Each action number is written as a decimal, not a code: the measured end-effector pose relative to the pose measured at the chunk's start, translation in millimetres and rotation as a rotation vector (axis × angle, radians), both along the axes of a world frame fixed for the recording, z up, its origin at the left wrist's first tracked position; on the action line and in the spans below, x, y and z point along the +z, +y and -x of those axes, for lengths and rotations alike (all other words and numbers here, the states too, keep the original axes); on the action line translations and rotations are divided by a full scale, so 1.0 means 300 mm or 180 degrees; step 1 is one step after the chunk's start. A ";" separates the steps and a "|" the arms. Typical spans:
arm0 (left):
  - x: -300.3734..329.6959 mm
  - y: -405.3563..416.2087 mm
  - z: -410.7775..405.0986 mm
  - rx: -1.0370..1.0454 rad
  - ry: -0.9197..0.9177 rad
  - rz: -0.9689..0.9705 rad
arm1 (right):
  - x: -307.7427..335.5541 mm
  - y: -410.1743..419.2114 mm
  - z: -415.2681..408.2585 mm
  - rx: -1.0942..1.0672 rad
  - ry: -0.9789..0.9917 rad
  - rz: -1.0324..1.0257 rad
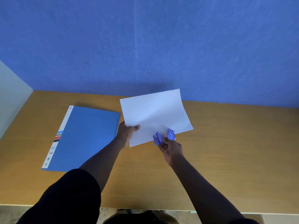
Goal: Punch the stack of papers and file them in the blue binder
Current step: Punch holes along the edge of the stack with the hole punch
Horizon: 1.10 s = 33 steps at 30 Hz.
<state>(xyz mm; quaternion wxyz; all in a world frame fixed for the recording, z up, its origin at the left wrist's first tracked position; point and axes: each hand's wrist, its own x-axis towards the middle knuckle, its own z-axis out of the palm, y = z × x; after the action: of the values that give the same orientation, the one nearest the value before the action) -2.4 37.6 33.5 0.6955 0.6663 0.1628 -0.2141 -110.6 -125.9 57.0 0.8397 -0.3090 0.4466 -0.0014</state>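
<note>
A: Right hand [170, 148]?
B: Fingers curled up under the punch [164, 136], thumb laid on top between its two purple humps. Clamped on it, palm turned up, held above the desk [226, 151].

A: And the punch itself?
B: Small, purple, two-hole, with a thin metal bar across the top. Sitting on the near edge of the papers [155, 115], that edge tucked into its slot. Cannot tell whether pressed down or not.

A: Left hand [127, 132]?
B: Pinching the papers at the near left corner. Thumb lying flat on the top sheet, pointing right; other fingers hidden beneath. Clamped on the papers, then.

A: The papers?
B: White, blank on the upper face. Lifted off the desk, tilted, far edge raised toward the wall [161, 46]. Bowed slightly, a soft fold of shadow across the middle. Looks like a thin stack; number of sheets not readable.

A: Binder [84, 138]?
B: Blue, closed, flat on the desk, left of the papers and just beside the left hand. White spine on its left side with blue, grey, red and black stripes and some small print, too small to read. Left forearm crossing over its near right corner.

A: Further out?
B: Wooden desk, blue felt wall behind, pale panel at far left. Black sleeve [68, 196] on the left upper arm, low in view.
</note>
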 end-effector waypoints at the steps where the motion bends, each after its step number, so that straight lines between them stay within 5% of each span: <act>1: 0.000 -0.001 0.001 -0.0017 0.0003 0.0011 | 0.001 0.002 -0.001 -0.0016 0.0018 0.0026; 33: -0.003 0.001 0.007 0.0096 -0.0004 -0.0049 | -0.057 -0.040 0.030 0.0118 -0.0169 -0.0039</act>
<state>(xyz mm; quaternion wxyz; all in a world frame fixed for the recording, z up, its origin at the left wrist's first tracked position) -4.4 37.9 32.7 0.6936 0.6692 0.1740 -0.2019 -119.5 -137.9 40.0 0.8530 -0.3119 0.4183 0.0087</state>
